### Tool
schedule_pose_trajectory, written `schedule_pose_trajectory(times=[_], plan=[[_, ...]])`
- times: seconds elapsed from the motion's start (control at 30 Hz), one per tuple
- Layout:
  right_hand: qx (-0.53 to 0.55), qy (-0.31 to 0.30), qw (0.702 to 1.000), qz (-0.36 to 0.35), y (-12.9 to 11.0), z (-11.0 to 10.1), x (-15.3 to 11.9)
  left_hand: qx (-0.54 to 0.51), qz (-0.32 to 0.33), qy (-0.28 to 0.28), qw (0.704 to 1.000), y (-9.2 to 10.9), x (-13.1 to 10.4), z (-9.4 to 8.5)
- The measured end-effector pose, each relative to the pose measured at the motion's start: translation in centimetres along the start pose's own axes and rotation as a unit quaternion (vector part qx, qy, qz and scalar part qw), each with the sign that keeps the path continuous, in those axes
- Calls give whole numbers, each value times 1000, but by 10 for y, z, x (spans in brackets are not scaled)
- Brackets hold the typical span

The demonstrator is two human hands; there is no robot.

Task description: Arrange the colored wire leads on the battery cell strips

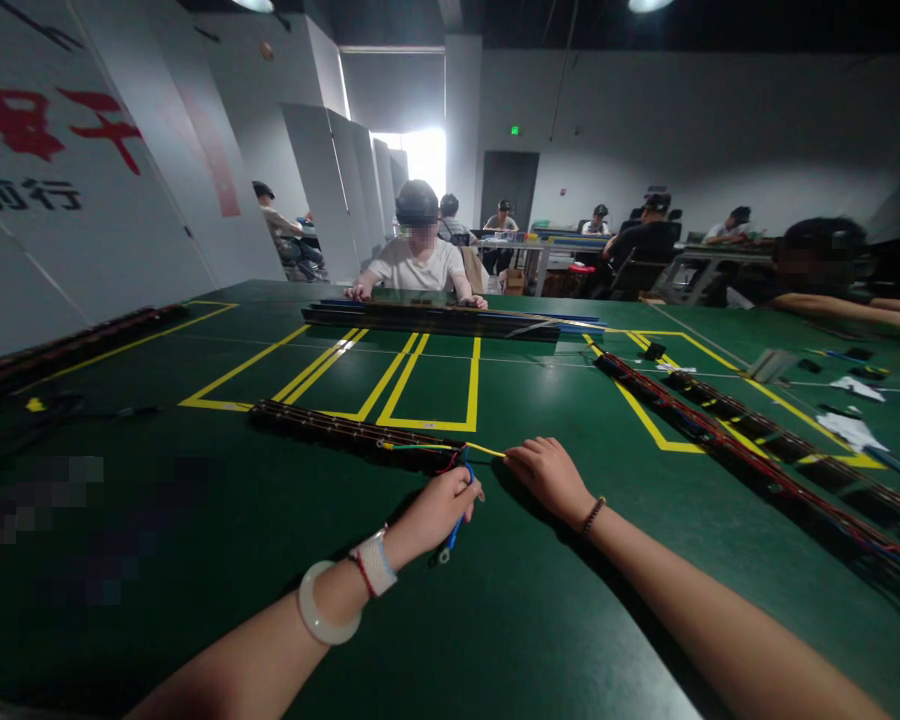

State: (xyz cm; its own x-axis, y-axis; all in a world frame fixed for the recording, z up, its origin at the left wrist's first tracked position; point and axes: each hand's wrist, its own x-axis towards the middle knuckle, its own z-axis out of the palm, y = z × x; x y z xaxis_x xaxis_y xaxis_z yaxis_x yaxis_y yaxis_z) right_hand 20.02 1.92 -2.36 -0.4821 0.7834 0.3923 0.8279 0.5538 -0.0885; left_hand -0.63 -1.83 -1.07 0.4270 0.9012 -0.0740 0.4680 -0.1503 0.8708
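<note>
A long dark strip (345, 428) with wires along it lies on the green table in front of my hands. My left hand (444, 508) is closed on a blue wire (454, 537) near the strip's right end; a ring terminal hangs below the fingers. My right hand (551, 478) pinches the end of a yellow wire (485, 451), which runs left to the strip. A yellow-green wire (420, 446) with a ring terminal lies along the strip. Small red wires show at the strip's end, beside my left fingers.
Across the green table (570, 640), a person (418, 262) touches long dark rails (435, 318). To the right lie a strip with red wires (727, 440) and another dark strip (765, 430). Another strip (75, 348) lies far left. Yellow tape (474, 385) marks rectangles. A person's arm reaches in at right.
</note>
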Motion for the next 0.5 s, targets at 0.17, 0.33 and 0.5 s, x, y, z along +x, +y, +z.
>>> schedule_pose_trajectory(times=[0.17,0.33,0.5], plan=[[17,2,1000,27,3,3,2,335,57,35,940,4,-5,-9],[26,-4,998,55,6,7,5,470,123,-15,874,8,-4,-17],[45,-12,997,61,9,9,6,469,137,-14,872,8,-4,-20]])
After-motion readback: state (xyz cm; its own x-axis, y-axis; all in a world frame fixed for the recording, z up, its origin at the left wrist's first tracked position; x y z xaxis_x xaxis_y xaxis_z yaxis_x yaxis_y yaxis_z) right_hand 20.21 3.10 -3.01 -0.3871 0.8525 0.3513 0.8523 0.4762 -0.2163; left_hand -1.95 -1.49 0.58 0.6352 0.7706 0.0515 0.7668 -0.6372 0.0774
